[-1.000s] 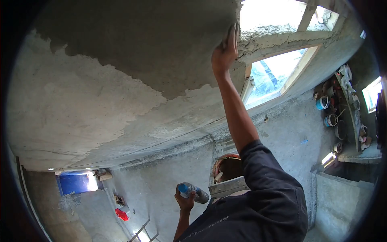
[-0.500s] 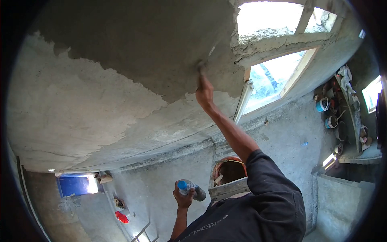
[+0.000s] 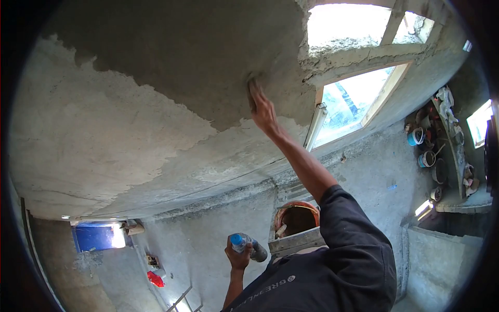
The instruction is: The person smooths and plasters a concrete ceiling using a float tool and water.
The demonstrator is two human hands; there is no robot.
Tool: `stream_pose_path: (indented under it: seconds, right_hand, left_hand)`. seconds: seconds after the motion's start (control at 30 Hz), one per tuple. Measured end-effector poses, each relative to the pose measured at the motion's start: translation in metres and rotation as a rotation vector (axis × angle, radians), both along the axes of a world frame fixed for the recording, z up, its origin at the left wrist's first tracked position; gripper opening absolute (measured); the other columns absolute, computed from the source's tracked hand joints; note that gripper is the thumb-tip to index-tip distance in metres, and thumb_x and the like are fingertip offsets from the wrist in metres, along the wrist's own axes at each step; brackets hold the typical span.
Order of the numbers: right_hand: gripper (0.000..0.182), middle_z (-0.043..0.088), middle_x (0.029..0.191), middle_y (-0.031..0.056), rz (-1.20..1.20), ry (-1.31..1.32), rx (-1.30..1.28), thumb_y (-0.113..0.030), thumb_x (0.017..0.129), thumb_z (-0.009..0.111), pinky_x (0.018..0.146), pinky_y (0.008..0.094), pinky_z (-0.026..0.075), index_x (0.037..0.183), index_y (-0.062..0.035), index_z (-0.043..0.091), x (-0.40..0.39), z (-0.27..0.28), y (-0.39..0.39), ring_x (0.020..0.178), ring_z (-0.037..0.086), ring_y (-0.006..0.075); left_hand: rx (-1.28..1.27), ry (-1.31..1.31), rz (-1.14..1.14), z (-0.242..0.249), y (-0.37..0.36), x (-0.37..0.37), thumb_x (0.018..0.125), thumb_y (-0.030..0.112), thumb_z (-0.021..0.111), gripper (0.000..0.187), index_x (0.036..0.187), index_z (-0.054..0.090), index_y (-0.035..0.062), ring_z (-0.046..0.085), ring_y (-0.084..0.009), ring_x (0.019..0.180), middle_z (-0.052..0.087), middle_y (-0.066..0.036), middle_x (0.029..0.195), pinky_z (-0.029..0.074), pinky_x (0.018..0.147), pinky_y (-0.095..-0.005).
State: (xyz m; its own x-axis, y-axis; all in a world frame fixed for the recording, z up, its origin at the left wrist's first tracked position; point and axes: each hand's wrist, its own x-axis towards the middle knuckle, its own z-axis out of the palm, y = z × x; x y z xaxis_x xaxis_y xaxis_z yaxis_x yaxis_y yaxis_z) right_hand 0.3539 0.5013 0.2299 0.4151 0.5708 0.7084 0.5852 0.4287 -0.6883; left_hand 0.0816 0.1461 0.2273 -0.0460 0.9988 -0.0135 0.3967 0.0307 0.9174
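Low in the view, my left hand (image 3: 239, 255) is wrapped round a clear plastic bottle (image 3: 257, 251) with a blue cap. My right arm stretches up to the wall, where my right hand (image 3: 263, 110) is against the dark, damp-looking plaster (image 3: 182, 52). Its fingers point up and close round or over something small and grey that I cannot make out. Below and left of this hand, the dark plaster meets a paler wall surface (image 3: 104, 135) along a jagged edge.
Right of my right hand is a window frame (image 3: 387, 93) with a rough opening above it. A round orange-rimmed tub (image 3: 313, 206) stands beside a plank (image 3: 291, 244) near my body. Buckets (image 3: 426, 158) sit at the far right. A red object (image 3: 155, 279) lies lower left.
My right hand has shifted slightly up and left on the wall, and its back and fingers are turned more toward view. My left hand and the bottle have moved slightly right and down.
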Motion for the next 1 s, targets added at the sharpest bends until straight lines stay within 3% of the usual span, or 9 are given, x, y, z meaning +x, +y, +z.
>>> stream_pose_path:
  seconds: [0.2, 0.4, 0.53, 0.63, 0.67, 0.7, 0.77, 0.9, 1.0]
  right_hand:
    - [0.047, 0.045, 0.135, 0.0224, -0.076, 0.520, 0.077, 0.006, 0.088, 0.040, 0.106, 0.0375, 0.035, 0.135, 0.0009, 0.042, 0.029, 0.055, -0.018, 0.128, 0.042, 0.0326]
    - [0.051, 0.036, 0.140, 0.0271, -0.390, 0.073, 0.188, 0.005, 0.087, 0.041, 0.103, 0.0401, 0.038, 0.137, 0.0027, 0.036, 0.033, 0.040, 0.033, 0.129, 0.037, 0.0380]
    - [0.049, 0.043, 0.131, 0.0299, 0.009, 0.049, -0.224, 0.002, 0.085, 0.044, 0.088, 0.0464, 0.045, 0.134, 0.0008, 0.040, -0.014, -0.056, -0.008, 0.114, 0.047, 0.0454]
    - [0.032, 0.064, 0.094, 0.0219, 0.130, 0.366, -0.527, -0.006, 0.088, 0.045, 0.071, 0.0403, 0.048, 0.117, -0.0013, 0.057, -0.042, -0.135, -0.074, 0.086, 0.063, 0.0310]
    - [0.026, 0.065, 0.090, 0.0137, 0.481, 0.963, -0.734, -0.007, 0.087, 0.047, 0.066, 0.0377, 0.050, 0.108, -0.0019, 0.061, -0.040, -0.164, -0.102, 0.086, 0.064, 0.0229]
    - [0.019, 0.064, 0.093, 0.0078, 0.481, 1.495, -0.722, -0.008, 0.087, 0.051, 0.062, 0.0341, 0.052, 0.101, -0.0027, 0.062, -0.045, -0.155, -0.135, 0.087, 0.064, 0.0210]
    - [0.021, 0.064, 0.092, 0.0081, 0.476, 1.806, -0.852, -0.009, 0.087, 0.054, 0.059, 0.0363, 0.052, 0.105, -0.0018, 0.061, -0.036, -0.138, -0.185, 0.085, 0.063, 0.0214]
    - [0.027, 0.067, 0.090, 0.0100, 0.444, 1.550, -0.865, -0.015, 0.083, 0.059, 0.066, 0.0353, 0.053, 0.106, -0.0010, 0.062, -0.022, -0.155, -0.227, 0.079, 0.065, 0.0252]
    - [0.037, 0.068, 0.086, 0.0134, 0.248, 0.709, -0.649, -0.019, 0.081, 0.061, 0.070, 0.0358, 0.050, 0.112, 0.0019, 0.060, 0.012, -0.142, -0.177, 0.079, 0.066, 0.0242]
  left_hand:
    - [-0.026, -0.028, 0.055, 0.012, -0.002, 0.004, 0.076, 0.030, 0.077, 0.037, 0.089, 0.054, 0.0030, 0.060, -0.0132, 0.062, 0.062, -0.003, 0.069, 0.050, 0.059, -0.0287]
    - [-0.030, 0.002, 0.120, -0.001, -0.012, -0.006, 0.075, 0.026, 0.077, 0.035, 0.091, 0.054, 0.0032, 0.061, -0.0134, 0.063, 0.062, -0.004, 0.071, 0.051, 0.061, -0.0290]
    - [0.008, -0.008, 0.089, -0.002, -0.006, -0.002, 0.075, 0.026, 0.076, 0.035, 0.090, 0.055, 0.0034, 0.061, -0.0141, 0.065, 0.063, -0.004, 0.071, 0.051, 0.063, -0.0300]
    - [-0.013, 0.016, 0.045, 0.004, 0.004, 0.000, 0.075, 0.030, 0.077, 0.037, 0.088, 0.055, 0.0040, 0.062, -0.0144, 0.067, 0.063, -0.005, 0.071, 0.051, 0.064, -0.0308]
    - [-0.040, 0.039, 0.021, 0.004, 0.008, 0.000, 0.075, 0.033, 0.077, 0.038, 0.087, 0.055, 0.0044, 0.062, -0.0147, 0.068, 0.064, -0.005, 0.072, 0.051, 0.064, -0.0310]
    - [-0.071, 0.063, -0.001, 0.006, 0.010, 0.001, 0.074, 0.035, 0.077, 0.039, 0.086, 0.055, 0.0048, 0.063, -0.0149, 0.068, 0.064, -0.006, 0.073, 0.051, 0.064, -0.0313]
    - [-0.127, 0.116, -0.045, 0.014, 0.016, 0.003, 0.074, 0.036, 0.077, 0.039, 0.086, 0.056, 0.0052, 0.064, -0.0154, 0.069, 0.065, -0.007, 0.074, 0.051, 0.065, -0.0315]
    - [-0.203, 0.211, -0.153, 0.011, 0.022, 0.004, 0.075, 0.038, 0.077, 0.038, 0.086, 0.058, 0.0065, 0.065, -0.0170, 0.070, 0.067, -0.008, 0.076, 0.051, 0.066, -0.0323]
    - [-0.157, 0.210, -0.162, 0.018, 0.018, 0.011, 0.075, 0.039, 0.077, 0.039, 0.086, 0.058, 0.0064, 0.066, -0.0172, 0.071, 0.067, -0.008, 0.075, 0.051, 0.067, -0.0325]
